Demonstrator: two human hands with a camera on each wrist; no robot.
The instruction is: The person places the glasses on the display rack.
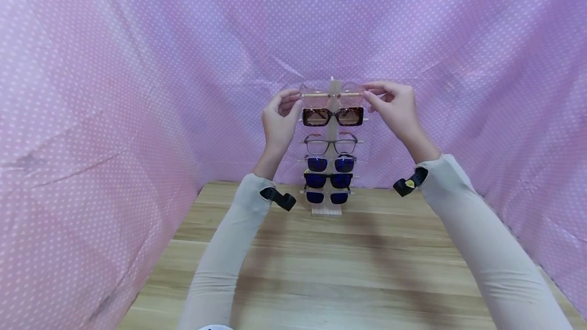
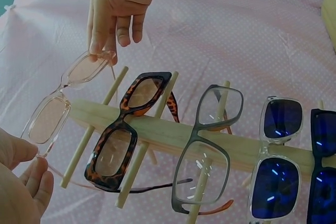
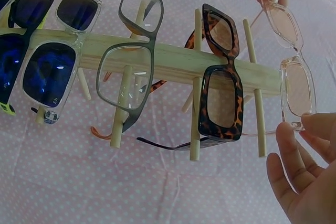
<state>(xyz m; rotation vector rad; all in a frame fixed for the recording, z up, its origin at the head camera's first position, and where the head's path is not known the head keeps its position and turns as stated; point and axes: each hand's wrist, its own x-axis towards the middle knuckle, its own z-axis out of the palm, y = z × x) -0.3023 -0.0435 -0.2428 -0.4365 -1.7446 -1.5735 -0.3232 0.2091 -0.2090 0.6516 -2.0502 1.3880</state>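
A pair of clear-framed sunglasses with pale pink lenses (image 2: 50, 120) is at the top of a wooden eyewear stand (image 1: 326, 210). My left hand (image 1: 281, 122) pinches one outer corner of it between thumb and fingers. At the opposite corner, my right hand (image 1: 398, 108) pinches the frame likewise; the right wrist view shows these fingers close by the lens. The top peg (image 3: 256, 77) lies just behind the pink pair; whether they touch I cannot tell. Directly below sit tortoiseshell sunglasses (image 3: 223, 98) on their own peg.
Lower on the stand hang grey-framed clear glasses (image 1: 328, 145) and several sunglasses with dark blue lenses (image 1: 316, 181). The stand rests near the back edge of a wooden table (image 1: 339, 269). Pink dotted cloth (image 1: 293, 24) surrounds the table on the back and sides.
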